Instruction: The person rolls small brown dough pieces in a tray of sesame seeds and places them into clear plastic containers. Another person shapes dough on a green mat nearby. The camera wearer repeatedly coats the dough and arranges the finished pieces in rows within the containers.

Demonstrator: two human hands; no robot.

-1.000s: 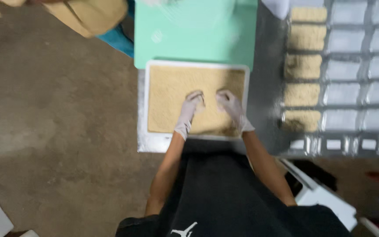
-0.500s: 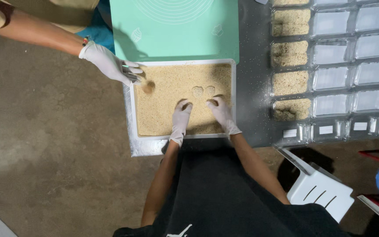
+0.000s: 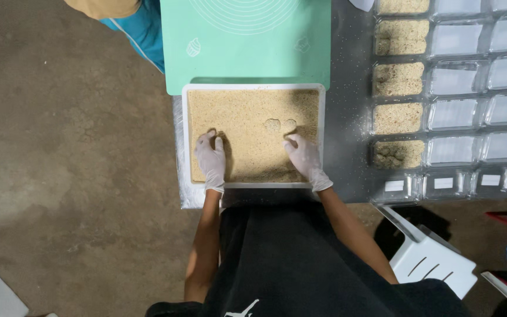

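White gloves on both hands, and both are down in the crumbs. The left hand (image 3: pixel 211 159) lies flat at about eight o'clock in the tray (image 3: pixel 253 87), fingers loosely apart and curled at the tips, pressing into the crumbs (image 3: pixel 247 147) and gripping nothing that I can see. The right hand (image 3: pixel 304 157) sits at about four o'clock, fingers bunched toward a pinch just below two small pale pieces (image 3: pixel 280 124); whether those fingertips have closed on anything, I cannot tell.

Those two pieces lie side by side at about two o'clock in the tray, half sunk in the coating, with a hollow around each.

By my reading the work is coating pieces in crumbs. To do it well, keep the fingers light, scoop crumbs over rather than mashing down, and turn each piece so both faces pick up an even layer.

Outward now: at twelve o'clock a mint-green mat (image 3: pixel 247 41) overlaps the tray's far edge. At three o'clock, on the dark table (image 3: pixel 347 117), clear plastic boxes (image 3: pixel 453 111) stand in rows, the near column filled with crumbed pieces. A white plastic chair (image 3: pixel 429 264) sits at five o'clock.
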